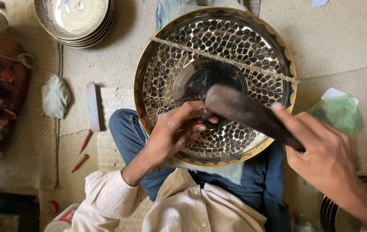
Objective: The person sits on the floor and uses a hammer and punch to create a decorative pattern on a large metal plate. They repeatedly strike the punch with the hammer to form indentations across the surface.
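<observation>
A large round brass tray (252,51) with an engraved leaf pattern rests tilted on my lap, a twisted cord (235,62) stretched across it. My left hand (172,129) pinches a small red-handled chisel (200,119) against the tray's lower middle. A dark wooden mallet (243,111) is gripped in my right hand (325,157), and its head hovers just above the chisel. The chisel's tip is hidden by the mallet and my fingers.
A stack of plain metal plates (74,19) sits at the top left. On the woven mat lie a flat file (93,106), two red-tipped tools (80,162), and a grey cloth bundle (55,96). Green plastic (338,112) lies at right, more plates (333,212) at bottom right.
</observation>
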